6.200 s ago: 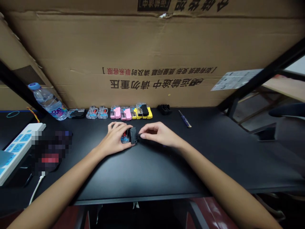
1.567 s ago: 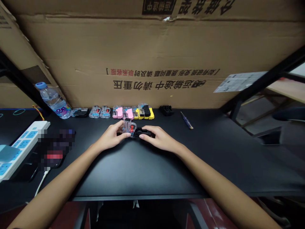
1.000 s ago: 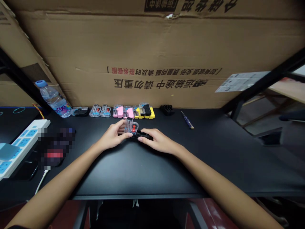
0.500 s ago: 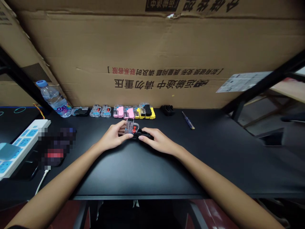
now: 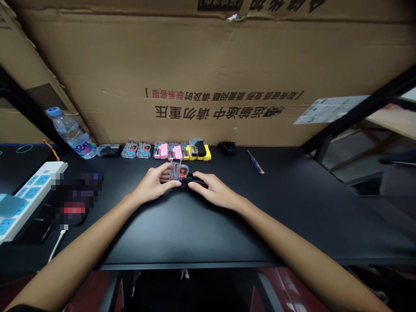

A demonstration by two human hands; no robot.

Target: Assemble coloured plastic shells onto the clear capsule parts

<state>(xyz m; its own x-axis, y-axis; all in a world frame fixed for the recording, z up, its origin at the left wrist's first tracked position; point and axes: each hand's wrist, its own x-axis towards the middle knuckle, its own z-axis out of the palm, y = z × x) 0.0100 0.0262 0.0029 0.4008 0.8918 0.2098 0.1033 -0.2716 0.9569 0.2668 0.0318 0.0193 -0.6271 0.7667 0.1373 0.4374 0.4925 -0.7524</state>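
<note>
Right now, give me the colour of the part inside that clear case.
Red: the small part in the clear case, head view.

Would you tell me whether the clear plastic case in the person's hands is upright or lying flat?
Upright, it seems: the clear plastic case stands on edge, rising above the fingers of the left hand.

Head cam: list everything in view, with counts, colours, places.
cardboard sheet: 1, brown, upright behind desk
desk: 1, black, under the items
water bottle: 1, clear, blue cap, lying back left
power strip: 1, white, blue sockets, far left
pixelated object: 1, colour unclear, left of hands
small plastic cases: count unclear, clear, pink, yellow, black, row along back edge
black block: 1, right of row
screwdriver: 1, blue, right of block
paper sheet: 1, white, right end of cardboard
clear plastic case: 1, red knob, in left hand
black plastic part: 1, in right hand
left hand: 1, centre
right hand: 1, centre
</note>
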